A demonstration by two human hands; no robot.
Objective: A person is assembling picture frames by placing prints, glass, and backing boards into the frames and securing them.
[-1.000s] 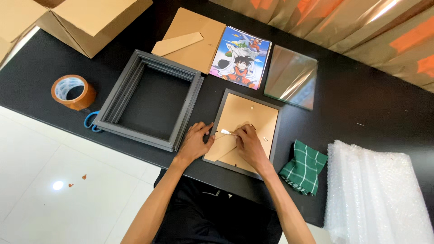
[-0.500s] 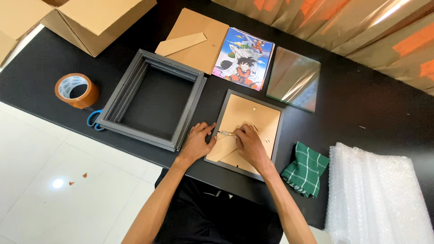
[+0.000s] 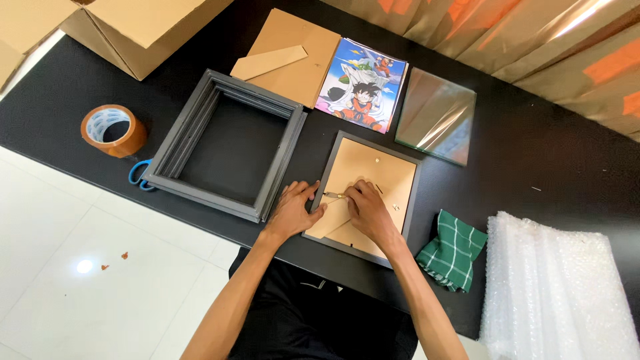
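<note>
Left hand [image 3: 293, 210]: spread flat, pressing the left edge of the small frame [image 3: 365, 199], as half a second ago.
Right hand [image 3: 369, 212]: fingers pinch a small metal tool [image 3: 334, 195] on the frame's brown backing; barely shifted.
Small frame: face down on the black desk [image 3: 533, 167], between the stacked grey frames [image 3: 223, 143] and green cloth [image 3: 453, 250].
Change: almost none.

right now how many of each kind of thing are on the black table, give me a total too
picture frames: 2, a small frame under both hands and an empty stack
backing boards: 1
cartoon prints: 1
glass panes: 1
tape rolls: 1
scissors: 1
green cloths: 1
bubble wrap: 1
cardboard boxes: 1
total: 10
</note>
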